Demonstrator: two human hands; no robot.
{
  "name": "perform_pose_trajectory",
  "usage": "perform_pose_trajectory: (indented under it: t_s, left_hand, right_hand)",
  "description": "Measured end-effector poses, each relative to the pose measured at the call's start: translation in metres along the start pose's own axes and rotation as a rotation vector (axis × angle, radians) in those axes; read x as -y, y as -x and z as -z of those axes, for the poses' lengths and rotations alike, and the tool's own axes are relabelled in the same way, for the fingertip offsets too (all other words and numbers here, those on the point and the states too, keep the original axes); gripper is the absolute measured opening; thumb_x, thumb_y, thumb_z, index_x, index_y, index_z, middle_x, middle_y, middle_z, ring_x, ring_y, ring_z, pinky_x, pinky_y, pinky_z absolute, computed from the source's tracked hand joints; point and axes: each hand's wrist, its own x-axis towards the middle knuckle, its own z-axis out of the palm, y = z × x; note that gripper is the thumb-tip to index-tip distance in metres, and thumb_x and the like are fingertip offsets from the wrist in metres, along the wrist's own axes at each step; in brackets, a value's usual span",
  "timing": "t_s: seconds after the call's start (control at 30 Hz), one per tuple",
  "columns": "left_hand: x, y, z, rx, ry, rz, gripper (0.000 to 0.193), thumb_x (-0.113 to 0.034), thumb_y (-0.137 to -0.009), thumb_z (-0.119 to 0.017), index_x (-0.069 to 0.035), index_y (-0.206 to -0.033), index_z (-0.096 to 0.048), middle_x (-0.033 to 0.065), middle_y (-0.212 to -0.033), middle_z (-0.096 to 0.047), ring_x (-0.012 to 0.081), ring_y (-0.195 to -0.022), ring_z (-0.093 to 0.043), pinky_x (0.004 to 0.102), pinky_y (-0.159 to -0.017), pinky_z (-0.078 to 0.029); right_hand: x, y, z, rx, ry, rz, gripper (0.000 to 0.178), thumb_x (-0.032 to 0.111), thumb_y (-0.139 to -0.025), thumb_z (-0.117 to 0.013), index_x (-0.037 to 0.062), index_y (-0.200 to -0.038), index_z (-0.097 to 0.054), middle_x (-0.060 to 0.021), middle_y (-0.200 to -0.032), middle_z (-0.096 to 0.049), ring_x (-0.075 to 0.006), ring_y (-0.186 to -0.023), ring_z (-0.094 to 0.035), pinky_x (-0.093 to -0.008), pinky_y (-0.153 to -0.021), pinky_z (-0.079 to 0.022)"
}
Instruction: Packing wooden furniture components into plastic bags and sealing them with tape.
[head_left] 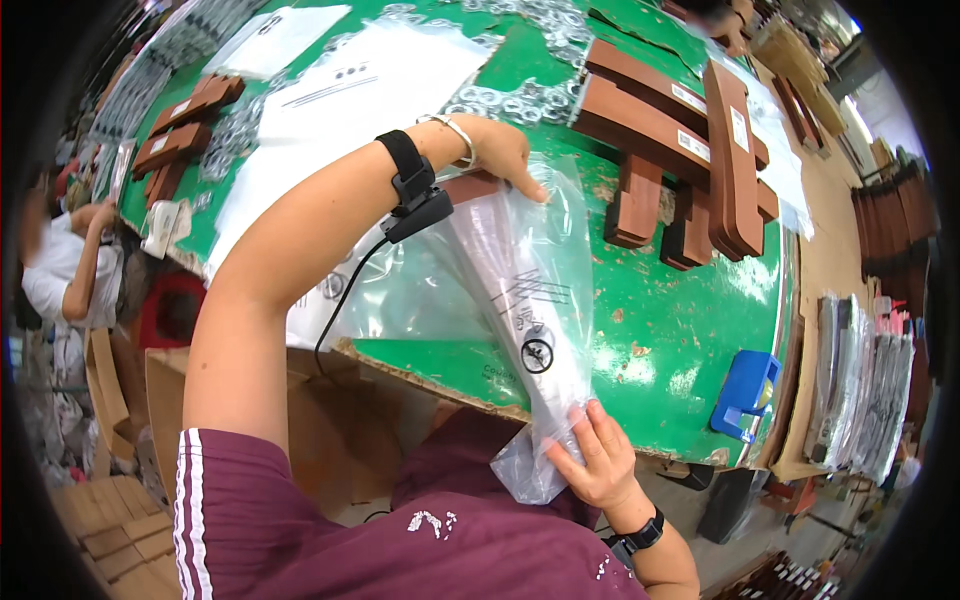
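Note:
A long clear plastic bag (520,290) with a brown wooden piece inside lies slanted across the near edge of the green table (690,330). My left hand (500,152) grips the bag's far end, fingers pressed on the wood near the bag's mouth. A black sensor band and a thin bracelet sit on that wrist. My right hand (597,455) pinches the bag's near end at the table edge, just above my maroon shirt.
A stack of brown wooden pieces (690,150) lies at the right. More wooden pieces (180,135), clear bags (350,90) and metal rings (520,100) lie farther back. A blue tool (745,392) hangs at the table's right edge. Another person (60,260) sits at the left. Cardboard boxes (170,400) stand below.

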Motion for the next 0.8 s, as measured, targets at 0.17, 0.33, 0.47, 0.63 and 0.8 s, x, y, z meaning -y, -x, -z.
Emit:
perform_pose_trajectory:
  t_s: [0.17,0.33,0.47,0.63,0.8]
  left_hand:
    - [-0.001,-0.023,0.004,0.126,-0.043,-0.175,0.045,-0.044,-0.079,-0.076,-0.002,-0.076,-0.061,0.0040,-0.064,-0.056,0.0143,-0.059,-0.052,0.0334,-0.055,-0.043]
    - [0.022,-0.006,-0.002,-0.124,0.518,-0.226,0.016,-0.019,-0.091,-0.063,-0.005,-0.083,-0.062,-0.0022,-0.076,-0.058,0.0090,-0.069,-0.053,0.0260,-0.064,-0.044]
    - [0.052,0.003,-0.032,-0.235,1.115,-0.261,0.008,-0.013,-0.097,-0.056,-0.006,-0.100,-0.060,-0.0028,-0.095,-0.063,0.0066,-0.085,-0.058,0.0228,-0.079,-0.048]
    - [0.066,0.031,-0.046,-0.249,1.452,-0.392,0.017,-0.015,-0.099,-0.053,-0.005,-0.112,-0.056,0.0097,-0.098,-0.064,0.0172,-0.091,-0.063,0.0315,-0.090,-0.051]
    - [0.067,0.061,-0.041,-0.057,1.397,-0.447,0.024,-0.013,-0.093,-0.055,-0.003,-0.114,-0.056,0.0104,-0.104,-0.063,0.0193,-0.103,-0.060,0.0332,-0.096,-0.047]
  right_hand:
    - [-0.002,0.005,-0.001,-0.004,-0.005,-0.037,0.026,0.019,-0.085,-0.063,0.0250,-0.109,-0.070,-0.0131,-0.130,-0.060,-0.0350,-0.121,-0.057,-0.0418,-0.086,-0.053]
    - [-0.004,0.004,0.002,-0.020,-0.020,-0.103,0.028,0.016,-0.085,-0.062,0.0244,-0.110,-0.071,-0.0142,-0.132,-0.059,-0.0349,-0.121,-0.057,-0.0408,-0.086,-0.053]
    - [-0.008,0.005,0.002,-0.069,-0.041,-0.126,0.032,0.012,-0.083,-0.064,0.0232,-0.111,-0.072,-0.0151,-0.133,-0.058,-0.0347,-0.122,-0.056,-0.0402,-0.085,-0.053]
    - [-0.011,-0.001,0.008,-0.073,-0.080,-0.181,0.030,0.008,-0.079,-0.067,0.0198,-0.106,-0.073,-0.0155,-0.131,-0.059,-0.0345,-0.125,-0.055,-0.0421,-0.087,-0.053]
    - [-0.014,-0.003,0.014,-0.075,-0.110,-0.240,0.033,0.008,-0.075,-0.071,0.0190,-0.105,-0.073,-0.0164,-0.128,-0.061,-0.0371,-0.119,-0.059,-0.0423,-0.089,-0.054]
